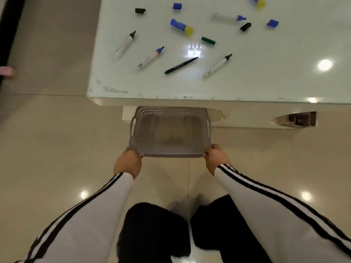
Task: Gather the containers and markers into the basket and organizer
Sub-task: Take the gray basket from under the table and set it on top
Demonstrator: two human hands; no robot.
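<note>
An empty grey perforated basket (169, 111) hangs in the air below the table's near edge. My left hand (128, 162) grips its near left corner and my right hand (215, 158) grips its near right corner. Uncapped markers lie scattered on the pale glass table (266, 78): a black-tipped one (125, 44), a blue-tipped one (151, 57), a thin dark green pen (181, 65), another black-tipped one (217, 65) and a blue-tipped one (228, 17) farther back. A blue and yellow container (181, 27) lies on its side mid-table. A second one (258, 1) is cut off at the top edge.
Loose caps lie among the markers: black (140, 10), blue (177, 5), green (208, 40), black (245, 26), blue (272, 23). Glossy beige floor tiles (57, 139) surround the table. My dark trouser legs (153, 232) show at the bottom. A pink object (6, 71) sits at the far left.
</note>
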